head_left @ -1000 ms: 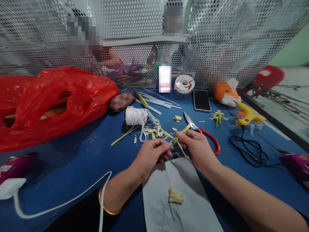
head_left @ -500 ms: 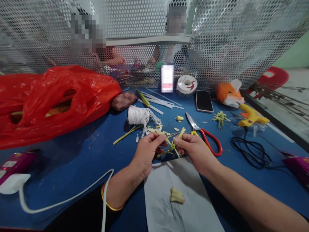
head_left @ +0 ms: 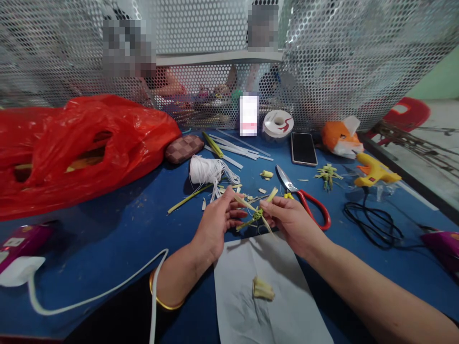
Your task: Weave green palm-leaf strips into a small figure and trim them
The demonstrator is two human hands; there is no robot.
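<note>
Between finger and thumb, my right hand (head_left: 287,215) holds a small knotted piece of green plant strips (head_left: 257,214), its pale ends sticking out several ways. My left hand (head_left: 218,217) is beside it with fingers apart, close to the strips on that side. Below lies a sheet of white paper (head_left: 240,306) with a short pale-green stalk piece (head_left: 263,289) on it. Scissors with red handles (head_left: 315,203) lie just beyond my right hand. Past my left hand are a spool of white string (head_left: 202,170), plant scraps and a thin green stem (head_left: 190,198).
A red plastic bag (head_left: 118,148) fills the left. At the back are a checked pouch (head_left: 184,148), a ribbon roll (head_left: 278,124) and a phone (head_left: 303,148). A yellow glue gun (head_left: 376,170) with black cord lies right, near a second knotted plant piece (head_left: 328,177). People sit behind the perforated screen.
My left hand has loosened from the plant strips and its fingers have spread. My right hand still holds the knotted piece, which has shifted slightly.
</note>
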